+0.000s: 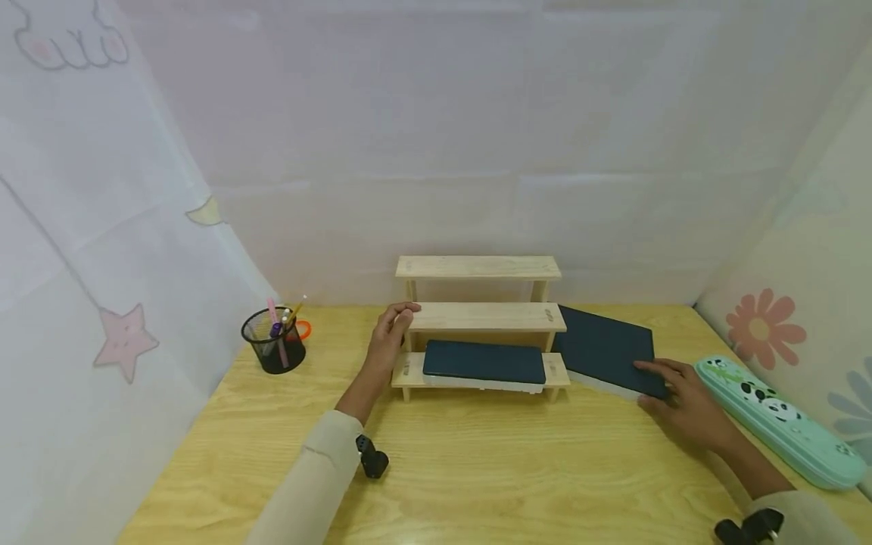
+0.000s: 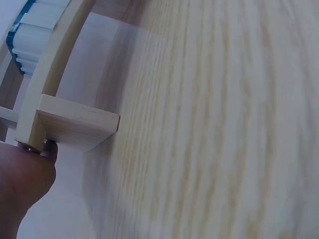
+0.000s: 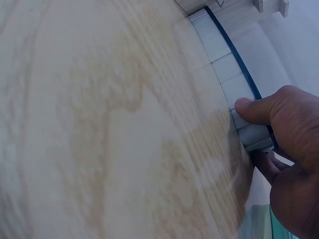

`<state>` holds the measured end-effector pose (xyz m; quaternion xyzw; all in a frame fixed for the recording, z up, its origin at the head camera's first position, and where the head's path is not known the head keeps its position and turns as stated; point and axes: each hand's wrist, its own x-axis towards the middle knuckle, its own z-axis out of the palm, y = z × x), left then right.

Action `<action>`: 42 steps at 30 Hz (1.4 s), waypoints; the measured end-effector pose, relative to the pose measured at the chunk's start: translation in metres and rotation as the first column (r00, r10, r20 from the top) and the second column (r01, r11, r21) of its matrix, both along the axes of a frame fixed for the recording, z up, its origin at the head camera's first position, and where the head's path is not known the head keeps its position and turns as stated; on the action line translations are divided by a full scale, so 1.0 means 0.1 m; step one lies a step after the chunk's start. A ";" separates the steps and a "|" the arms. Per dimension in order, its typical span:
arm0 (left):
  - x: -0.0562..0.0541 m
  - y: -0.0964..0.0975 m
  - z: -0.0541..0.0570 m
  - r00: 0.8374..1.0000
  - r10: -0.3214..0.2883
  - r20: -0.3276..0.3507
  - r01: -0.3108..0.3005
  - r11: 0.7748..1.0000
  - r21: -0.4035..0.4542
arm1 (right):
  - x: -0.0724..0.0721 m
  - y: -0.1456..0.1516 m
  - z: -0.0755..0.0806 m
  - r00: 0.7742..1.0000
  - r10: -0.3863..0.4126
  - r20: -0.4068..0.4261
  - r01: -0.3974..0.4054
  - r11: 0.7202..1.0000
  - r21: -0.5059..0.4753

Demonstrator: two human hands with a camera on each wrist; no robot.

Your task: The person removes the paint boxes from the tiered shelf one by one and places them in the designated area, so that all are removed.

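Note:
A pale wooden three-tier stand (image 1: 477, 316) stands on the table. My left hand (image 1: 390, 331) grips the left end of its middle shelf; in the left wrist view, part of the left hand (image 2: 25, 177) shows at the shelf's end. On the lowest shelf lies a dark blue flat panel (image 1: 484, 359) with a white edge. To the right of the stand, a larger dark blue flat panel (image 1: 602, 348) lies on the table, its white segmented side (image 3: 224, 67) facing front. My right hand (image 1: 688, 401) grips its front right corner, thumb against the white side.
A black mesh pen cup (image 1: 275, 348) with several pens and orange-handled scissors (image 1: 303, 329) stands at the left. A mint green pencil case (image 1: 777, 424) with pandas lies at the right. Pale fabric walls (image 1: 477, 151) enclose the wooden table (image 1: 511, 469).

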<state>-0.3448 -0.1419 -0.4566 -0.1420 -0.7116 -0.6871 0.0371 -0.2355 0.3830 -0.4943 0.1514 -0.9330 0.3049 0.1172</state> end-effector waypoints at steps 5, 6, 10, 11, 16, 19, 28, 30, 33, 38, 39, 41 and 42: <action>0.01 -0.04 -0.08 0.999 0.039 0.029 -0.039 0.999 0.011 | -0.03 -0.01 -0.01 1.000 -0.012 -0.017 0.012 1.000 0.004; 0.05 -0.06 -0.09 0.998 0.041 0.050 -0.042 0.999 0.028 | -0.03 -0.02 -0.01 1.000 -0.012 -0.020 0.012 1.000 0.003; 0.26 -0.12 -0.15 0.991 -0.002 0.132 -0.010 0.995 0.096 | -0.03 -0.07 0.03 0.997 -0.036 -0.069 0.035 0.999 -0.024; 0.32 -0.13 -0.17 0.988 -0.011 0.152 -0.002 0.996 0.089 | -0.04 -0.09 0.05 0.995 -0.047 -0.088 0.044 0.998 -0.040; 0.48 -0.18 -0.29 0.971 -0.100 0.217 0.106 0.994 -0.018 | -0.09 -0.27 0.19 0.984 -0.066 -0.166 0.048 0.993 -0.109; 0.52 -0.21 -0.33 0.963 -0.148 0.225 0.162 0.986 -0.045 | -0.09 -0.50 0.28 0.989 0.009 -0.149 -0.026 0.993 -0.117; 0.48 -0.26 -0.33 0.956 -0.180 0.230 0.191 0.981 -0.026 | -0.13 -1.32 0.47 0.947 0.318 -0.039 -0.321 0.939 -0.121; 0.47 -0.28 -0.33 0.958 -0.181 0.223 0.191 0.981 -0.025 | -0.18 -1.45 0.45 0.937 0.348 -0.017 -0.348 0.932 -0.103; 0.45 -0.29 -0.34 0.958 -0.187 0.217 0.198 0.980 -0.026 | -0.23 -1.60 0.39 0.945 0.327 0.000 -0.326 0.944 -0.057; 0.44 -0.28 -0.34 0.956 -0.203 0.212 0.213 0.977 -0.026 | -0.26 -1.70 0.30 0.963 0.260 -0.070 -0.265 0.963 -0.057; 0.44 -0.28 -0.35 0.955 -0.206 0.212 0.215 0.976 -0.024 | -0.26 -1.71 0.28 0.964 0.254 -0.084 -0.260 0.963 -0.066; 0.45 -0.28 -0.36 0.955 -0.205 0.215 0.215 0.976 -0.023 | -0.25 -1.71 0.27 0.963 0.251 -0.097 -0.260 0.961 -0.096; 0.46 -0.28 -0.37 0.954 -0.205 0.219 0.215 0.976 -0.023 | -0.24 -1.71 0.26 0.964 0.251 -0.091 -0.260 0.959 -0.114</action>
